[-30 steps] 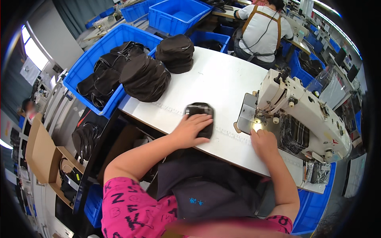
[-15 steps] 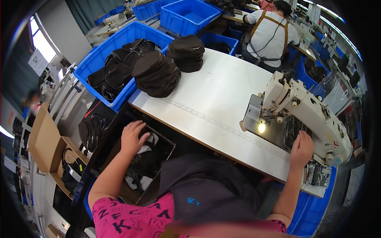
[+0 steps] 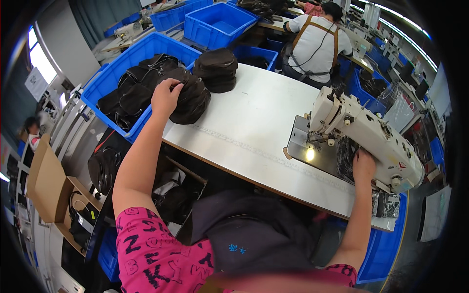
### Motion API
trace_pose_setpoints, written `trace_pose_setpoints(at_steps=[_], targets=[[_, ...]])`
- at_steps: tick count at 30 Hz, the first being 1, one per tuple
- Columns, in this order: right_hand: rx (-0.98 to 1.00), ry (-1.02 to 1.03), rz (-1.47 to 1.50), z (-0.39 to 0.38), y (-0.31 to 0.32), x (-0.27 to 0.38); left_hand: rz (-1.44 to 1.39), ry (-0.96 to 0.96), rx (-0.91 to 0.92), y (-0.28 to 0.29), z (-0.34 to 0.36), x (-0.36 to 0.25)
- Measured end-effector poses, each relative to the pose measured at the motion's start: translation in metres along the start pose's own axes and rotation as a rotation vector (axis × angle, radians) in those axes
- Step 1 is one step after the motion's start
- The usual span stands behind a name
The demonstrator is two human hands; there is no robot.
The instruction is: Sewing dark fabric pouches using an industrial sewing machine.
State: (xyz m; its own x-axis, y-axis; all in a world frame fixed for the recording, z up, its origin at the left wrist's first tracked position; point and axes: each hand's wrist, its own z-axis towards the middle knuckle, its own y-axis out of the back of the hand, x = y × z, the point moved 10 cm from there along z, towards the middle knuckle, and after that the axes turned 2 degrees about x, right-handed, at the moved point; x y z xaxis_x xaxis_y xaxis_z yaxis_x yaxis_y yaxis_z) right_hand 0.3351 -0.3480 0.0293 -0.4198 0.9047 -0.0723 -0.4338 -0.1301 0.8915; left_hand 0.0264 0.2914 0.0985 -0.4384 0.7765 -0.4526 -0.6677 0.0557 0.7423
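My left hand (image 3: 165, 99) has its fingers curled at the upper left edge of the nearer stack of dark brown fabric pieces (image 3: 192, 103). Thumb and forefinger bend toward each other there, and the remaining fingers are partly hidden. A second dark brown stack (image 3: 215, 71) stands just behind. My right hand (image 3: 363, 167) reaches under the arm of a white sewing machine (image 3: 364, 132), its fingers curled at a bundle of shiny black strips (image 3: 346, 158). The fingertips are partly covered. A small lamp lights the machine's metal plate (image 3: 299, 141).
A blue crate (image 3: 105, 78) full of dark fabric pieces stands left of the white table (image 3: 264, 107). Below the table edge is an open box (image 3: 193, 176) of dark items. A cardboard box (image 3: 46, 180) lies far left. Another person (image 3: 315, 46) sits ahead, back turned.
My left hand has moved up from above the open box to the nearer brown stack. My right hand has shifted further under the machine arm, onto the black strips. The view has turned slightly.
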Motion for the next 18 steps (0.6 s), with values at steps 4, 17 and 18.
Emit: trace_pose_setpoints(at_steps=[4,17,18], targets=[[0.005,-0.038,0.082,-0.004,0.004,-0.005,-0.279,-0.068,-0.436,0.05,-0.001,0.014],[0.108,0.358,0.545,-0.115,0.023,0.206,-0.305,-0.597,0.199,-0.081,-0.225,-0.178],[0.104,0.362,0.513,-0.12,0.015,0.209,-0.299,-0.616,0.275,-0.099,-0.24,-0.182]])
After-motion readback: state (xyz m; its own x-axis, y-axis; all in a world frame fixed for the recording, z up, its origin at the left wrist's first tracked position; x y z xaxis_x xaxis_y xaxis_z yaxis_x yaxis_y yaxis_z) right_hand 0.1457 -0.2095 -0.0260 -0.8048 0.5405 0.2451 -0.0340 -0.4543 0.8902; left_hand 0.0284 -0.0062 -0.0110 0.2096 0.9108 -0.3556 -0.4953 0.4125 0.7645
